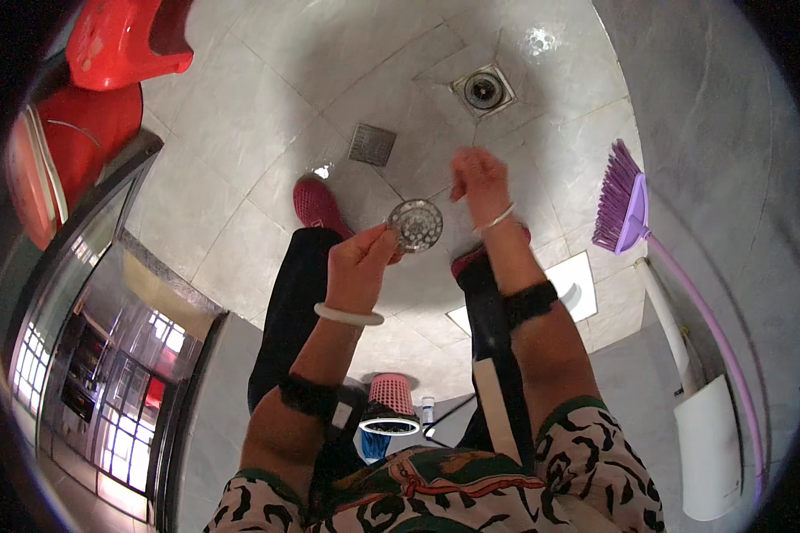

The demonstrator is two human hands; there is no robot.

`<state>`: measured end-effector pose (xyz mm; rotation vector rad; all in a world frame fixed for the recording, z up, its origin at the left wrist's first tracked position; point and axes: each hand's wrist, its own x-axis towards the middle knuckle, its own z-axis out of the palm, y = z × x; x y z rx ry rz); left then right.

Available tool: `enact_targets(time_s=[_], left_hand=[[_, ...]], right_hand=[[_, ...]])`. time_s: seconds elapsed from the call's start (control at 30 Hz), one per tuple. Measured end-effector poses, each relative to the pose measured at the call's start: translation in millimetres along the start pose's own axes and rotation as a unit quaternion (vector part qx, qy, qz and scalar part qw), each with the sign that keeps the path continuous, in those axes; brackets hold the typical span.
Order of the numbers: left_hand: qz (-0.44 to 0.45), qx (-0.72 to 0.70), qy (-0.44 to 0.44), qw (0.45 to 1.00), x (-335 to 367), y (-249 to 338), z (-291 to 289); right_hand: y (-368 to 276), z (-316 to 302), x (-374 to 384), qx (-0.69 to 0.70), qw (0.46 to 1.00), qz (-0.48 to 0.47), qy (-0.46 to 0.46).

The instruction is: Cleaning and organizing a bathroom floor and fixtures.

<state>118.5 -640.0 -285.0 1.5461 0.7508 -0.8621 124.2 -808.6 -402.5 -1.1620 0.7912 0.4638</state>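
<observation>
Between the thumb and fingers of my left hand (360,262) is a round metal drain strainer (416,226), held by its left rim above the floor. My right hand (480,186) is beyond it to the right, with its fingers curled in and slightly blurred; whether anything is inside them is hidden. Past my right hand, a square floor drain (484,91) shows its round, dark opening. A square metal drain grate (372,145) lies loose on the tiles, left of that drain.
Red plastic stools (120,49) and a basin stand at the far left, near a dark-framed door (142,191). A purple broom (631,209) leans along the right wall beside a white fixture (711,449). A pink basket (389,391) stands behind my legs on the tiled floor (213,195).
</observation>
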Motion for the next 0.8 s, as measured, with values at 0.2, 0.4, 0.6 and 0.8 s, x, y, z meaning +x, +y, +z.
enact_targets(time_s=[0.2,0.4,0.6,0.8], left_hand=[[-0.045,-0.032,0.021,0.998,-4,0,-12],[-0.061,-0.227,0.023,0.972,1,-1,-18],[-0.064,-0.245,0.017,0.967,1,4,-32],[-0.066,-0.225,0.0,0.972,6,-1,-31]], right_hand=[[36,-73,125,-0.13,0.986,-0.016,0.106],[93,-108,223,-0.393,0.91,0.028,0.127],[50,-34,161,-0.611,0.784,0.038,0.104],[38,-83,167,-0.607,0.79,0.001,0.083]])
